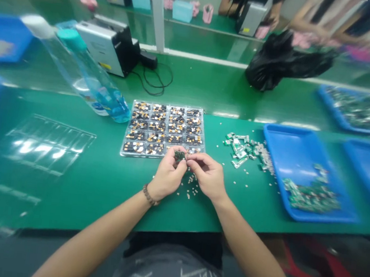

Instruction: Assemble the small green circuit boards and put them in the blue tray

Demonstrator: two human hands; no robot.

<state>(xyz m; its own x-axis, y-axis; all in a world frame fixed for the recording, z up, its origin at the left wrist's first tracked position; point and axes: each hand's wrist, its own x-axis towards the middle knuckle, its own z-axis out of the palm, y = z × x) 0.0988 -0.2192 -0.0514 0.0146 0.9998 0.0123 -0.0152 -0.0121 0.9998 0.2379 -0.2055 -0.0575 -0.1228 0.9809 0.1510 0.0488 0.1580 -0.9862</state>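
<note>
A small dark green circuit board [179, 156] is pinched between the thumb and fingers of my left hand [168, 174]. My right hand [210, 177] is closed in a pinch at the board's right edge; whatever its fingertips hold is too small to make out. Just beyond both hands lies a clear compartment tray [122, 153], its cells filled with small black, white and orange parts. Tiny pale pieces [188, 195] are scattered on the green table [99, 195] below my fingers.
To the right, loose circuit boards [241, 149] lie beside a blue bin [274, 183] with more boards. Bottles [112, 100] and a clear empty tray [50, 142] are on the left. A grey device [104, 44] and black plastic bag [268, 70] stand behind. People sit opposite.
</note>
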